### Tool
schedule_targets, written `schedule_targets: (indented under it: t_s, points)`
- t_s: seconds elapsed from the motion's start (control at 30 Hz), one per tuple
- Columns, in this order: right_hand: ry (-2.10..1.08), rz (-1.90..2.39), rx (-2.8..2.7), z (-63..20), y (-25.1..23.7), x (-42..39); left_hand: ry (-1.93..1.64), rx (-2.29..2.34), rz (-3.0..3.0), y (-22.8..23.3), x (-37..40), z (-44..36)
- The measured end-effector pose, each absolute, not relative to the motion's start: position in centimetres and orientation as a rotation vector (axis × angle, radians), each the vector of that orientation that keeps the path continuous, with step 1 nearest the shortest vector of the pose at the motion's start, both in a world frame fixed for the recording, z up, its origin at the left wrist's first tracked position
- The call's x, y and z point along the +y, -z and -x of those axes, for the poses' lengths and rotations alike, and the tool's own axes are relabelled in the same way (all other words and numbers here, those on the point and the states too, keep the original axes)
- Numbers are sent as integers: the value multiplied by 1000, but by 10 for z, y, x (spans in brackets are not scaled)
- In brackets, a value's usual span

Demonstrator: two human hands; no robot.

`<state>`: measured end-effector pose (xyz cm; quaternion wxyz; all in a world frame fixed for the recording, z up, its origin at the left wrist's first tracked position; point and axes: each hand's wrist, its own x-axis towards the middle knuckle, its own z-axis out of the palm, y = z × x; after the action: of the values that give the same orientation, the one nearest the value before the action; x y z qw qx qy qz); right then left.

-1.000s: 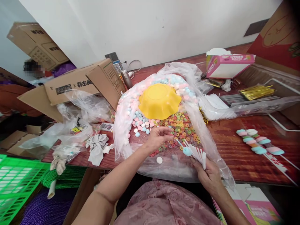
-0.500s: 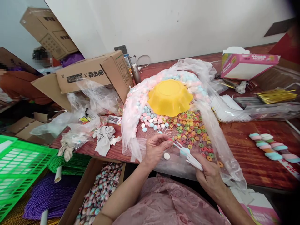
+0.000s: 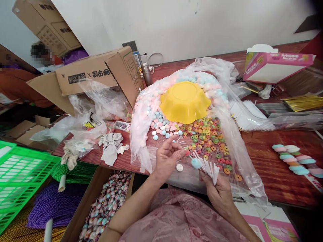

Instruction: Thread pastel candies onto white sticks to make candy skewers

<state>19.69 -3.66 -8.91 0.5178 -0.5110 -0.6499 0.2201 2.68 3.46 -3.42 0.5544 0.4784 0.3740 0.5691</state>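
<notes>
While the right hand (image 3: 219, 188) grips a fanned bundle of white sticks (image 3: 210, 167), one already carrying a blue candy (image 3: 195, 163), the left hand (image 3: 168, 156) pinches a small red ring candy (image 3: 187, 153) at a stick's tip, above the candy-strewn plastic sheet (image 3: 242, 164) on the tabletop (image 3: 262, 151).

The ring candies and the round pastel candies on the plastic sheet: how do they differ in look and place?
The ring candies have holes and bright mixed colours; the round pastel candies are solid, in pink, blue and white. The rings lie right of the pastels. Both are loose on the plastic sheet, below the yellow bowl.
</notes>
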Motion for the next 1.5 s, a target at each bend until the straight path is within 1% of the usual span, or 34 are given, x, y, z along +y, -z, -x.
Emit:
schedule_targets:
  t_s: [0.1,0.23,0.33,0.47,0.6,0.67,0.73,0.77,0.83,0.9,1.03,1.17,1.3,1.5]
  points:
    - [-565,1201,-1549,-196,88,-34,-1205,905,-1096,30,36,-28]
    - [-573,1225,-1560,-202,95,-33,-1131,972,-1492,29,33,-29]
    - [-480,1237,-1573,-208,104,-33,-1007,924,-1788,37,26,-34]
    - [-324,1186,-1595,-211,110,-32,-917,871,-1951,51,16,-42]
    - [-344,1146,-1622,-214,113,-35,-898,908,-1924,48,24,-30]
    - [-400,1193,-1598,-218,115,-37,-991,1028,-1815,41,43,-9]
    - [-467,1273,-1524,-224,115,-39,-1148,1277,-1722,36,70,18]
    - [-507,1307,-1472,-227,114,-39,-1111,1431,-1779,35,84,31]
    - [-574,1337,-1382,-230,111,-37,-814,1727,-1998,37,105,52]
    - [-569,1341,-1342,-232,110,-35,-689,1801,-2068,44,114,62]
    - [-428,1313,-1426,-235,115,-34,-705,1796,-2095,57,110,63]
    - [-385,1303,-1512,-238,120,-36,-771,1850,-2042,60,124,68]
    - [-319,1263,-1535,-236,116,-33,-715,1842,-2056,59,146,76]
    - [-301,1277,-1523,-237,120,-35,-692,1743,-2083,63,139,75]
